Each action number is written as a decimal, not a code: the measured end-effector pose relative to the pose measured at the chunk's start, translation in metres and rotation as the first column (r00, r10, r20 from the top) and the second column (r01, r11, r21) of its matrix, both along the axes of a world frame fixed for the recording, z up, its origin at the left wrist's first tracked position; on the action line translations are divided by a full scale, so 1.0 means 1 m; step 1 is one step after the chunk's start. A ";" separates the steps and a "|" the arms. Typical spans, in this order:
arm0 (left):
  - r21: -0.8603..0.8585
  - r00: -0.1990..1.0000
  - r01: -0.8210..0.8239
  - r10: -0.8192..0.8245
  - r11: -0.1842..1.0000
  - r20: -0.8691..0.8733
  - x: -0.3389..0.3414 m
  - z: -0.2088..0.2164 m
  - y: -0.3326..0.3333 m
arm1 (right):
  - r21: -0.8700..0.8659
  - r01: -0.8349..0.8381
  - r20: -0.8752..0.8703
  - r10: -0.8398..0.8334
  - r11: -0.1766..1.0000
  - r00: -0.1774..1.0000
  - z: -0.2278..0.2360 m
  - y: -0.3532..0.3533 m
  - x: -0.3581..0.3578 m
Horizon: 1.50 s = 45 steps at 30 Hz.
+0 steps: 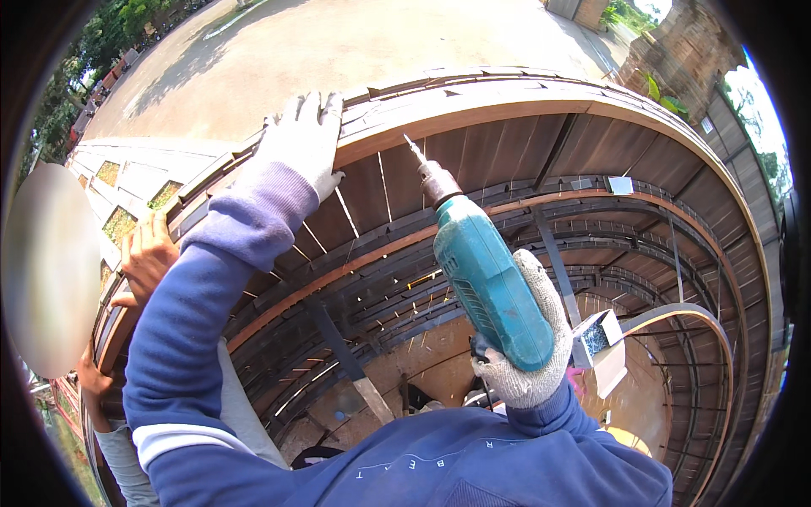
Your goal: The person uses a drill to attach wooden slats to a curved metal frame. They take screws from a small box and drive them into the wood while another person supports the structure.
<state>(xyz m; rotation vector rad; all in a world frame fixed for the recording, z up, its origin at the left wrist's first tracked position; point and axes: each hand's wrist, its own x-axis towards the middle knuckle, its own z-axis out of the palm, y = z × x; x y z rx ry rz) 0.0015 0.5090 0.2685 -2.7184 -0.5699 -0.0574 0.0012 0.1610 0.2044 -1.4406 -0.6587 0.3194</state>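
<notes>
My left hand [302,144], in a pale work glove, is closed over the curved wooden rim [473,114] of a round slatted structure. Its fingers lie across the top, and the thumb hooks the inner side. In my gloved right hand [536,355] is a teal power drill [490,275], held around its body. The drill's thin bit [414,148] points up and away, close below the rim; whether it touches the wood I cannot tell. Dark overlapping slats [490,156] line the inside beneath the rim.
At the left, a co-worker's hand [148,258] grips the same rim, with another hand [93,376] lower down. An opened small carton [604,334] sits right of the drill, beside a curved strip [714,325]. A dark metal upright [338,342] crosses the inside. Paved ground [405,42] lies beyond.
</notes>
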 end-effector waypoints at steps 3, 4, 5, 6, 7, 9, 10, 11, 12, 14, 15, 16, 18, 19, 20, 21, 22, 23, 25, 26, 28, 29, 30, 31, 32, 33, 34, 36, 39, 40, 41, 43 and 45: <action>0.062 0.995 0.075 -0.079 0.995 0.063 0.012 -0.017 0.007 | -0.021 -0.009 -0.032 0.009 1.000 0.999 -0.001 -0.001 0.004; 0.089 0.992 0.093 -0.100 0.992 0.079 0.012 -0.020 0.010 | -0.007 -0.011 -0.136 0.010 1.000 0.991 0.000 -0.002 -0.001; 0.115 0.988 0.114 -0.125 0.987 0.093 0.015 -0.022 0.013 | 0.008 -0.001 -0.239 0.003 1.000 0.971 0.001 -0.002 -0.006; 0.131 0.992 0.099 -0.108 0.986 0.066 0.010 -0.020 0.018 | -0.063 -0.032 -0.136 0.023 0.998 0.990 -0.002 -0.005 -0.004; 0.145 0.993 0.108 -0.115 0.984 0.038 0.012 -0.022 0.022 | -0.098 -0.042 -0.086 0.033 0.994 0.996 -0.009 -0.006 -0.002; 0.175 0.975 0.146 -0.172 0.974 0.141 0.001 -0.033 0.046 | -0.143 -0.065 0.044 0.072 0.988 0.996 -0.013 -0.008 0.001; 0.188 0.963 0.188 -0.219 0.964 0.156 0.000 -0.035 0.053 | -0.144 -0.068 0.076 0.080 0.987 0.994 -0.017 -0.010 0.003; 0.205 0.951 0.218 -0.255 0.954 0.177 -0.004 -0.035 0.061 | -0.144 -0.084 0.091 0.097 0.986 0.991 -0.018 -0.010 0.005; 0.252 0.941 0.242 -0.290 0.937 0.172 -0.001 -0.032 0.066 | -0.139 -0.087 0.104 0.102 0.986 0.989 -0.020 -0.011 0.007; 0.199 0.956 0.226 -0.256 0.954 0.142 0.000 -0.033 0.070 | -0.102 -0.089 0.044 0.094 0.991 0.995 -0.026 -0.010 0.006; 0.203 0.949 0.252 -0.282 0.946 0.137 0.003 -0.026 0.067 | -0.071 -0.087 0.018 0.088 0.994 0.996 -0.028 -0.008 0.005; 0.207 0.951 0.251 -0.281 0.946 0.131 0.005 -0.024 0.063 | -0.039 -0.086 -0.010 0.086 0.996 0.996 -0.030 -0.005 0.005; 0.211 0.952 0.254 -0.282 0.944 0.115 0.004 -0.022 0.045 | -0.012 -0.090 -0.033 0.090 0.996 0.995 -0.029 -0.005 0.004; 0.206 0.960 0.239 -0.263 0.949 0.098 0.004 -0.018 0.042 | -0.016 -0.098 -0.027 0.097 0.995 0.995 -0.028 -0.006 0.005; 0.201 0.966 0.224 -0.244 0.953 0.080 0.004 -0.014 0.040 | -0.016 -0.107 -0.021 0.107 0.994 0.994 -0.027 -0.007 0.005; 0.188 0.972 0.209 -0.225 0.960 0.070 0.004 -0.015 0.037 | 0.033 -0.083 0.055 0.081 0.996 0.995 -0.031 -0.005 0.009; 0.208 0.966 0.229 -0.248 0.951 0.071 0.003 -0.017 0.033 | 0.086 -0.059 0.128 0.047 0.995 0.991 -0.036 -0.003 0.012; 0.220 0.962 0.247 -0.265 0.944 0.057 0.005 -0.018 0.034 | 0.138 -0.020 0.187 -0.006 0.990 0.982 -0.039 0.000 0.013; 0.245 0.949 0.290 -0.311 0.925 0.054 0.011 -0.013 0.043 | 0.170 0.035 0.216 -0.072 0.985 0.974 -0.035 -0.001 0.014; 0.224 0.941 0.302 -0.327 0.927 0.084 0.009 -0.017 0.044 | 0.151 0.033 0.189 -0.062 0.988 0.980 -0.035 0.001 0.016; 0.151 0.966 0.235 -0.248 0.960 0.074 -0.002 -0.018 0.041 | 0.138 0.019 0.166 -0.042 0.990 0.985 -0.032 0.002 0.015; 0.146 0.964 0.245 -0.257 0.958 0.067 0.004 -0.018 0.042 | 0.138 0.039 0.173 -0.063 0.990 0.983 -0.031 0.001 0.015; 0.088 0.976 0.195 -0.202 0.977 0.077 0.008 -0.016 0.034 | 0.146 0.053 0.193 -0.081 0.988 0.978 -0.030 -0.001 0.015; 0.030 0.989 0.130 -0.132 0.991 0.072 0.005 -0.014 0.028 | 0.162 0.058 0.224 -0.094 0.985 0.970 -0.031 0.000 0.014; 0.014 0.995 0.080 -0.081 0.997 0.055 0.008 -0.012 0.026 | 0.143 0.056 0.262 -0.092 0.988 0.961 -0.027 -0.003 0.016; 0.034 0.996 0.074 -0.076 0.997 0.049 0.007 -0.012 0.025 | 0.140 0.053 0.256 -0.088 0.989 0.963 -0.025 -0.003 0.015; 0.053 0.997 0.063 -0.065 0.997 0.042 0.005 -0.012 0.024 | 0.137 0.045 0.250 -0.079 0.990 0.965 -0.023 -0.003 0.014; 0.084 0.999 0.032 -0.035 0.996 0.031 0.002 -0.012 0.022 | 0.128 0.037 0.249 -0.068 0.991 0.966 -0.023 0.000 0.012; 0.101 0.999 0.015 -0.020 0.995 0.047 0.028 -0.009 -0.008 | 0.053 0.045 0.230 -0.056 0.998 0.972 -0.027 0.004 0.011; 0.125 0.995 -0.056 0.045 0.991 0.093 0.027 -0.011 -0.018 | 0.071 0.021 0.140 -0.031 0.997 0.990 -0.024 0.005 0.005; 0.094 0.993 -0.066 0.056 0.993 0.103 0.038 -0.014 -0.029 | 0.068 0.027 0.056 -0.031 0.997 0.998 -0.025 0.008 0.003; 0.054 0.959 -0.151 0.133 0.987 0.250 0.031 -0.026 -0.027 | 0.215 -0.027 -0.030 0.034 0.976 0.999 -0.022 0.013 -0.009; -0.016 0.937 -0.151 0.148 0.988 0.317 0.024 -0.026 -0.029 | 0.223 -0.034 0.065 0.020 0.974 0.998 -0.028 0.014 -0.009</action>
